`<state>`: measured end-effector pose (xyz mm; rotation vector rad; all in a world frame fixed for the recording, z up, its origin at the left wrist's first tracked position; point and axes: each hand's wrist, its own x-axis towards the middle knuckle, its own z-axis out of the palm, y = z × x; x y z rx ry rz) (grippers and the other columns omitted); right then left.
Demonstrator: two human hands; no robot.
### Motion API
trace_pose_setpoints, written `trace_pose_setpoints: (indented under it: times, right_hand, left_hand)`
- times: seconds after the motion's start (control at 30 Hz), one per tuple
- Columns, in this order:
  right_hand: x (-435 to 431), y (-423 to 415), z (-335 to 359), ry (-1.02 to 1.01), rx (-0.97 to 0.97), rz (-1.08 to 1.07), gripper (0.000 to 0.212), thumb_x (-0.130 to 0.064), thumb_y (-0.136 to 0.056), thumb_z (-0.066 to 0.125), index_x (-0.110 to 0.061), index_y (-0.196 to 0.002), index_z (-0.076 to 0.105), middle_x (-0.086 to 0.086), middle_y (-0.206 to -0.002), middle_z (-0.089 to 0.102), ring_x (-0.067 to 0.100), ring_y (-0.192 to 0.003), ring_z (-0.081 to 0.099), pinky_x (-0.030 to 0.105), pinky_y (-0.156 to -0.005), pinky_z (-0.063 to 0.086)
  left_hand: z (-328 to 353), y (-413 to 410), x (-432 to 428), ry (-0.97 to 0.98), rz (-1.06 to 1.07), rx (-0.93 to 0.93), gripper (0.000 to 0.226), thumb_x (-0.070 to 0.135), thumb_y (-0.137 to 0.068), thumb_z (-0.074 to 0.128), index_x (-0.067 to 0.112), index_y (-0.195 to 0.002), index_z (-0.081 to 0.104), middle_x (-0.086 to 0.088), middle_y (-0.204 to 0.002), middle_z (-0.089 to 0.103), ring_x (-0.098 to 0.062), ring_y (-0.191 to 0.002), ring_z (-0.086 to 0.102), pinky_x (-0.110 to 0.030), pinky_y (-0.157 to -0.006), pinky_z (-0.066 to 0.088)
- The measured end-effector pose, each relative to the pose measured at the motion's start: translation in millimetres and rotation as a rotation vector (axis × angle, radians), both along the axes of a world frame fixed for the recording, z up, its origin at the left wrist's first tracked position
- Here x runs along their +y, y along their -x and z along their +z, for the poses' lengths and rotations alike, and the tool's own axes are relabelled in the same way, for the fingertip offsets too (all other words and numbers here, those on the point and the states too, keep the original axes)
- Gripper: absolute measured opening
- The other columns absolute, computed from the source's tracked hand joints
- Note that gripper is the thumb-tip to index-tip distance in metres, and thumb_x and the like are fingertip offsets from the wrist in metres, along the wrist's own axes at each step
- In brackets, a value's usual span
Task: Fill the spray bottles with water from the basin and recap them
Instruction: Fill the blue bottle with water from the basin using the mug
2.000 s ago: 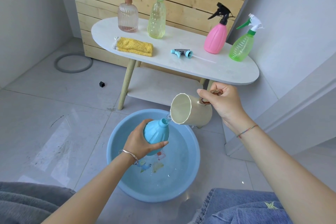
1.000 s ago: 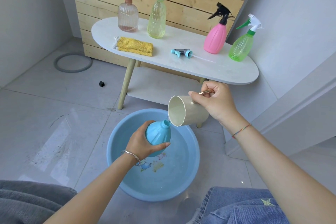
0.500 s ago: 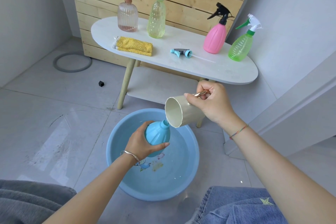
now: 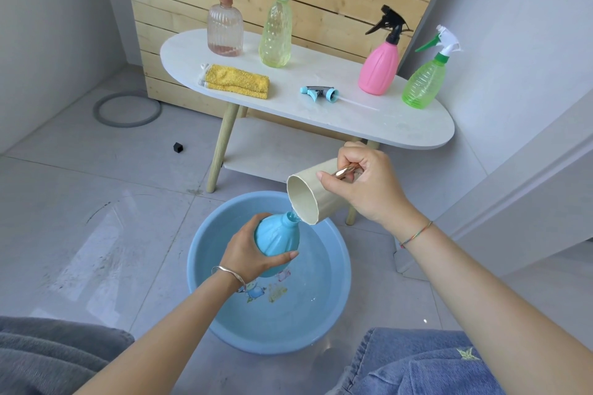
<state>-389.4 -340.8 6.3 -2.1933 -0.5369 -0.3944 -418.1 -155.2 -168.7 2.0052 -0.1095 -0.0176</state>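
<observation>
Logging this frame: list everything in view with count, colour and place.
Capped spray bottles: 4, clear pink, yellow, pink, green, on table.
Open bottle: 1, blue, held over basin.
Spray head: 1, blue, lying on table.
Cloth: 1, yellow, on table.
Cup: 1, cream, tilted at open bottle's mouth.
Basin: 1, blue, on floor.
Table: 1, white, against wooden slats.
Ring: 1, grey, on floor.
Block: 1, black, on floor.
Left hand: grips open bottle.
Right hand: holds cup handle.

One head-worn camera looks forward and down, close over the basin (image 4: 205,266).
</observation>
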Motion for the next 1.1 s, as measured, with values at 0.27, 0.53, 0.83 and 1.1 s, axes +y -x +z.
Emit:
trace_pose_setpoints:
  times: [0.27,0.53,0.83,1.1]
  right_hand:
    - [3.4,0.5,-1.5,0.073,-0.118,0.045,0.041,-0.018,-0.069,0.073,-0.017,-0.055,0.034,-0.001,-0.056,0.034,0.023,-0.061,0.032,0.015,-0.06,0.025]
    - [4.4,0.7,-5.6,0.004,-0.067,0.001,0.043,-0.019,-0.071,0.072,-0.019,-0.054,0.032,-0.008,-0.056,0.03,0.014,-0.059,0.03,0.021,-0.057,0.025]
    - [-18.4,-23.7,-45.8,-0.547,0.401,-0.456,0.048,-0.014,-0.08,0.073,-0.017,-0.056,0.031,-0.008,-0.05,0.026,0.008,-0.05,0.027,0.021,-0.051,0.023]
    - [-19.3,-19.8,-159.9,-0.454,0.687,-0.605,0.052,-0.017,-0.083,0.068,-0.021,-0.052,0.028,-0.013,-0.038,0.029,0.005,-0.041,0.025,0.019,-0.042,0.019]
  left_hand:
    - [-2.2,-0.2,-0.4,0.013,0.013,0.015,0.076,0.059,-0.053,0.084,0.035,-0.116,0.049,0.022,-0.101,0.058,0.002,-0.091,0.058,-0.017,-0.073,0.049]
    - [-6.1,0.2,0.8,0.013,0.018,0.032,0.08,0.065,-0.05,0.081,0.035,-0.117,0.048,0.022,-0.103,0.058,-0.001,-0.094,0.059,-0.02,-0.076,0.052]
    - [-14.7,-3.4,6.0,0.092,0.061,0.082,0.089,0.069,-0.045,0.079,0.033,-0.122,0.048,0.015,-0.108,0.061,-0.006,-0.097,0.06,-0.03,-0.082,0.055]
    - [-16.7,-7.5,14.0,0.128,0.114,0.089,0.079,0.066,-0.046,0.079,0.04,-0.115,0.049,0.018,-0.106,0.061,-0.003,-0.097,0.06,-0.017,-0.076,0.049]
